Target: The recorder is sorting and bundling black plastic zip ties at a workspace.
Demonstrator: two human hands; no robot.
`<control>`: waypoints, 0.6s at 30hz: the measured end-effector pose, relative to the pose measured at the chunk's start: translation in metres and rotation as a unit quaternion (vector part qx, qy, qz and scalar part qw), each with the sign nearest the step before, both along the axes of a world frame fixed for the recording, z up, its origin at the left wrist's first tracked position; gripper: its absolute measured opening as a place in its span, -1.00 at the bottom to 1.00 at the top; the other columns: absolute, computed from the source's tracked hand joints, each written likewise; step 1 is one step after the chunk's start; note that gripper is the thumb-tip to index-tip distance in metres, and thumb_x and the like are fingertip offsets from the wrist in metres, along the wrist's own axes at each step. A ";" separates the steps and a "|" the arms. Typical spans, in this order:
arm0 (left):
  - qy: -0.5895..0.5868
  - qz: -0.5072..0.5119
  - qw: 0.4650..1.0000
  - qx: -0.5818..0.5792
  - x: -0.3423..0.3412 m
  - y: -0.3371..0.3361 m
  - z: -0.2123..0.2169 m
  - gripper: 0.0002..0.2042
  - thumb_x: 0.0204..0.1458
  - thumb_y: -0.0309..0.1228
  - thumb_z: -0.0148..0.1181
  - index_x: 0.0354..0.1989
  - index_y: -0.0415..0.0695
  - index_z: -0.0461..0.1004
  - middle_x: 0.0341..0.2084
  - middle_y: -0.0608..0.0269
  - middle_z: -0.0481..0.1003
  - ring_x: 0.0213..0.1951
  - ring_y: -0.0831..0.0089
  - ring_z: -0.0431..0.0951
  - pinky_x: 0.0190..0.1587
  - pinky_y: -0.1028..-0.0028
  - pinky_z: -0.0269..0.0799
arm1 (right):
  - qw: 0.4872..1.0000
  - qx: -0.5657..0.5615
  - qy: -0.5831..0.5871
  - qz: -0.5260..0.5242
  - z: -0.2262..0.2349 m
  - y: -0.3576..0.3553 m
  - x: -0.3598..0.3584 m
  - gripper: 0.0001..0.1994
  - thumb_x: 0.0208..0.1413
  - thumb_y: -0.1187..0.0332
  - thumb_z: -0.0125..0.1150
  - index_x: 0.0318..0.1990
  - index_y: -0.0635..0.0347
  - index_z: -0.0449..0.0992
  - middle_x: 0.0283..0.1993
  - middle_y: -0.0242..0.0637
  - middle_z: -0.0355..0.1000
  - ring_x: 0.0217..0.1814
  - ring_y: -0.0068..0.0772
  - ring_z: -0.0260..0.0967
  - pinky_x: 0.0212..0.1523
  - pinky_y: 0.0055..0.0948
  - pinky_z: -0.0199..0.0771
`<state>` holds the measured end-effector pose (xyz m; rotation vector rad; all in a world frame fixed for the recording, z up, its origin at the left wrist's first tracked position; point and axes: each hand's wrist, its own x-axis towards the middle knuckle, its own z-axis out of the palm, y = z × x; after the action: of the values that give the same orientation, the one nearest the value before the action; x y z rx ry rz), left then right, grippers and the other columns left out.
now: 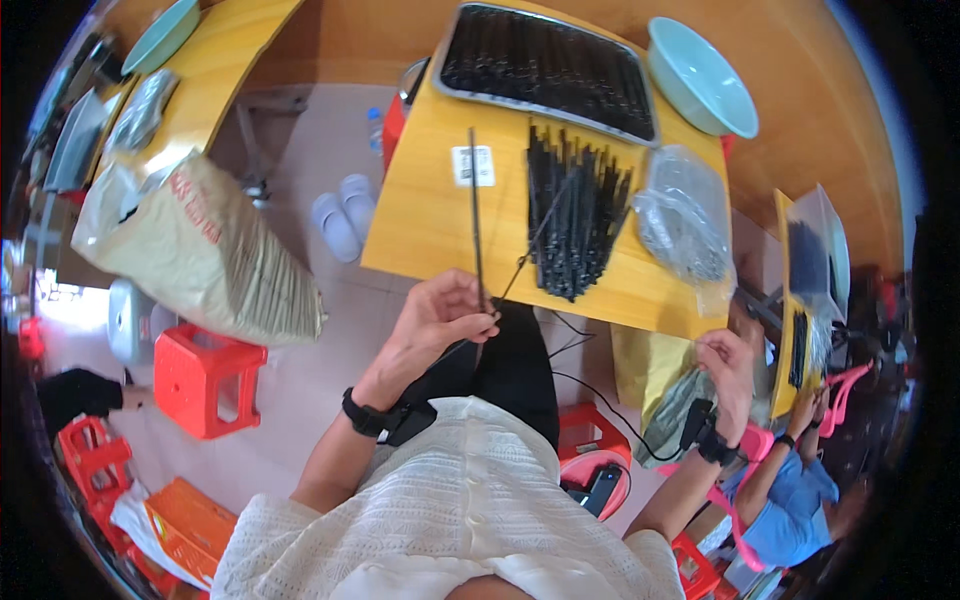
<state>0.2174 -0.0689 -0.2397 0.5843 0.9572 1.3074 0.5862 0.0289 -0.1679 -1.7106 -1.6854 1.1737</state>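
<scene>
My left hand (446, 318) is closed in a pinch around the lower end of a thin black rod (475, 215), which stands nearly upright in front of the table's near edge. A thin dark strand (521, 264) with a small knot-like lump runs from beside those fingertips up to the right. My right hand (727, 365) is raised at the table's near right corner, thumb and fingertips pressed together; whatever they hold is too small to make out. Between the hands, a loose pile of black rods (570, 215) lies on the yellow table (420, 220).
A metal tray (545, 75) full of black pieces, a pale green basin (700, 80) and a clear plastic bag (685, 215) occupy the table. A large sack (210, 250) and red stool (205, 380) stand left. A black cable (600, 395) hangs right; another person (790, 500) sits far right.
</scene>
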 end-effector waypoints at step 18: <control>-0.072 -0.053 0.996 0.023 0.011 -0.002 0.020 -0.66 -0.12 -0.67 0.16 -0.14 -0.14 0.28 -0.39 0.21 0.47 -0.34 0.35 0.56 -0.29 0.49 0.53 | 0.883 -0.157 0.440 0.040 -0.037 -0.023 -0.187 -0.93 0.01 0.47 0.15 -0.34 0.22 0.43 -0.46 -0.30 0.44 -0.51 -0.61 0.38 -0.56 -0.70 0.31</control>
<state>0.2281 -0.0712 -0.2193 0.5612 0.7696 1.2619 0.3992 0.0062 -0.2052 -0.9631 -1.0252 1.9507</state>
